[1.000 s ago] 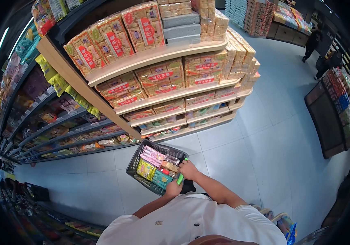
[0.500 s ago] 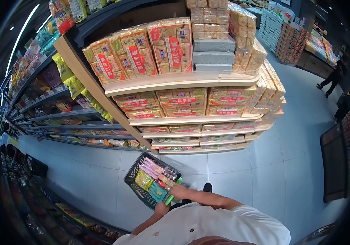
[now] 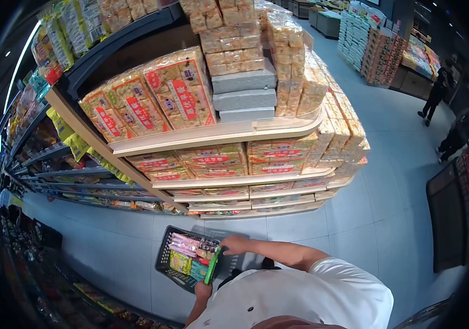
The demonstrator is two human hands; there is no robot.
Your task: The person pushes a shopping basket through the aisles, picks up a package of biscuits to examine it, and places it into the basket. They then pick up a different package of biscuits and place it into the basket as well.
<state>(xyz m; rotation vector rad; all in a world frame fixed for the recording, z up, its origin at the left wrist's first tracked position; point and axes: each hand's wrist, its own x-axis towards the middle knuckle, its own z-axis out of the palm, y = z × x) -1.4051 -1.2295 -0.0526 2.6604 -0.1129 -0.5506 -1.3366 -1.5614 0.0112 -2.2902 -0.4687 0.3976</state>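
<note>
A dark green shopping basket (image 3: 164, 268) with perforated walls stands before me, its bright green handle (image 3: 212, 265) raised on the side nearest me. My left hand (image 3: 202, 289) is closed around the handle's lower end. At the upper end, my right hand (image 3: 234, 245) is closed on the same handle. Inside the basket lie a pink package (image 3: 184, 244), a yellow package (image 3: 180, 262), a teal package (image 3: 198, 270) and some reddish-brown packs (image 3: 206, 252), partly hidden by the handle.
Ahead, a rounded shelf end (image 3: 218, 131) carries stacked red-and-gold packs (image 3: 179, 90) and grey foam blocks (image 3: 244, 90). Snack shelves (image 3: 53, 159) run along the left. At right are a dark-framed stand (image 3: 453, 219) and people in dark clothes (image 3: 437, 90). Tiled floor (image 3: 355, 219) surrounds the shelf.
My view has shifted, and the shelf end appears nearer and further left. The basket sits slightly lower and left in view, its handle more upright. Both hands still grip it.
</note>
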